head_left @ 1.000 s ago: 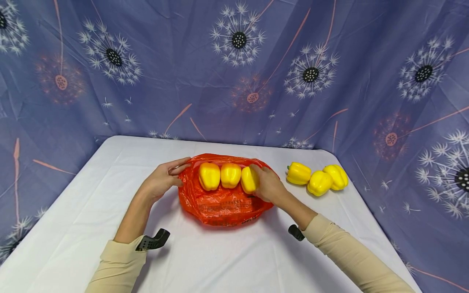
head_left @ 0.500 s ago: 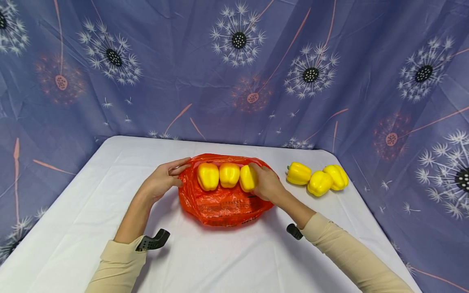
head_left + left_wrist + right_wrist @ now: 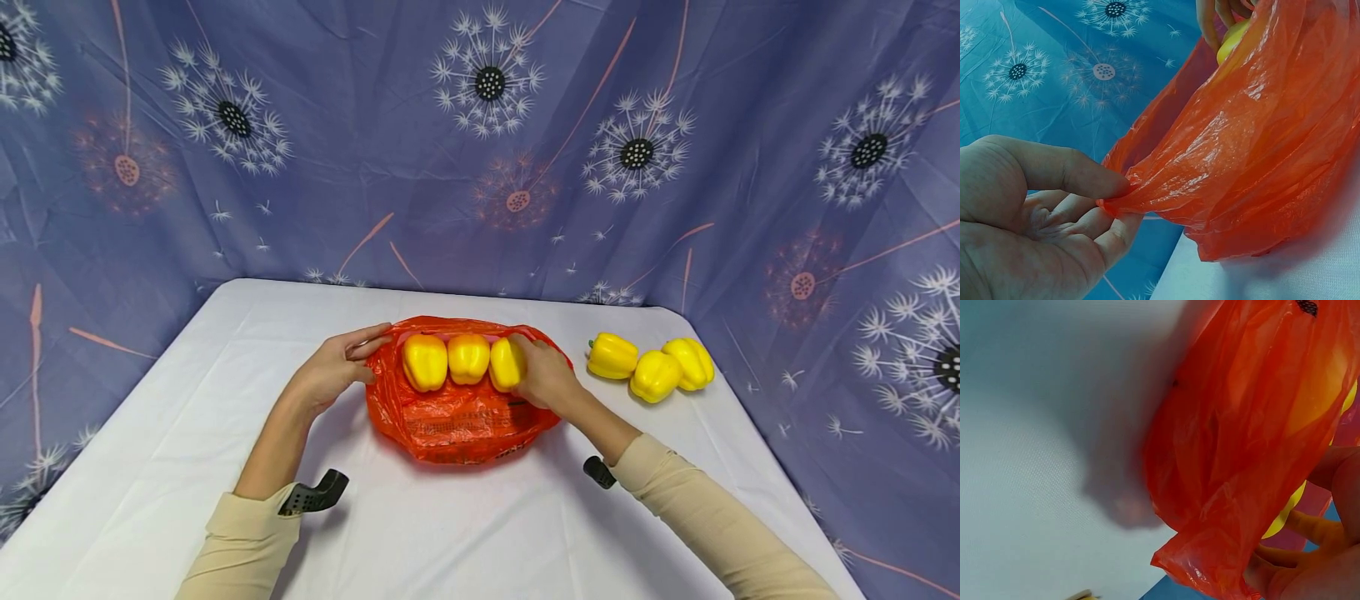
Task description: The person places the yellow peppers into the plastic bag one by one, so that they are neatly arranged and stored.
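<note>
Well, the left hand (image 3: pixel 327 367) is pinching the left edge of the red bag (image 3: pixel 450 427), while the right hand (image 3: pixel 547 377) is gripping the rightmost pepper (image 3: pixel 505 367) inside; should that thin plastic be slipping free, I'm guessing the mouth would be sagging inward.

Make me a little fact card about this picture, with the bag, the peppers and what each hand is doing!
Bag: red, thin plastic, mouth open
Peppers in the bag: three, yellow, side by side
Peppers outside: three, yellow, close together to the right of the bag
Left hand: pinches the bag's edge
Right hand: holds the rightmost pepper in the bag
Table cover: white
Curtain: bluish purple with dandelions
</note>
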Demonstrator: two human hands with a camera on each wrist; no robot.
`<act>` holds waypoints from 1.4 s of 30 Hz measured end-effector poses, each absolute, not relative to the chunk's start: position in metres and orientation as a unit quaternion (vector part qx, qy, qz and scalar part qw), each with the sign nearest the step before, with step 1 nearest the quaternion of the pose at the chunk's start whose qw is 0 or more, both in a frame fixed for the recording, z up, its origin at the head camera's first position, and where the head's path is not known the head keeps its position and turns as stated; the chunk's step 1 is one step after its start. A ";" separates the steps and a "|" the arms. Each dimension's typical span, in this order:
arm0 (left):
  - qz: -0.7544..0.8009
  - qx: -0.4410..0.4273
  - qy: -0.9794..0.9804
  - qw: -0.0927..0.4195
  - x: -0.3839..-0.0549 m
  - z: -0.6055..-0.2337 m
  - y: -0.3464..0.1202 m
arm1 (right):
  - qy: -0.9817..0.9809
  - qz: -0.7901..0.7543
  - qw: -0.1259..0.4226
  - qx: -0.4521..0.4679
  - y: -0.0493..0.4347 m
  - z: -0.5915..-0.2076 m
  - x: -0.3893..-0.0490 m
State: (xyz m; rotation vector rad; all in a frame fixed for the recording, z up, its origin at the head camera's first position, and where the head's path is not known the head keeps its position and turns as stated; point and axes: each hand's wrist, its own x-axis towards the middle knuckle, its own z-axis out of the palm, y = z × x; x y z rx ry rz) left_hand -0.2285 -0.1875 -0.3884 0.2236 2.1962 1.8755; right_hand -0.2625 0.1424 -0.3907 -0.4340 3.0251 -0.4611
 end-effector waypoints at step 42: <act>0.640 0.070 0.756 0.120 -0.229 -0.389 -0.187 | 0.975 -0.173 0.027 -0.137 0.143 -0.382 -0.258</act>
